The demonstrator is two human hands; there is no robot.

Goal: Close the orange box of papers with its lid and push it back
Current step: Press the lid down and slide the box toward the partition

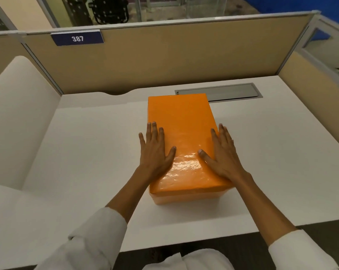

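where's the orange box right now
In the head view the orange box, lid on, sits mid-desk slightly right of centre, its far corner overlapping the grey cable hatch. The left hand and right hand lie flat on its lid.

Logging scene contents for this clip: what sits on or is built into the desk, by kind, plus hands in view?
Orange box, lid on: 1
Grey cable hatch set into the white desk: 1
Hands flat on the lid, left hand and right hand: 2
Total: 4
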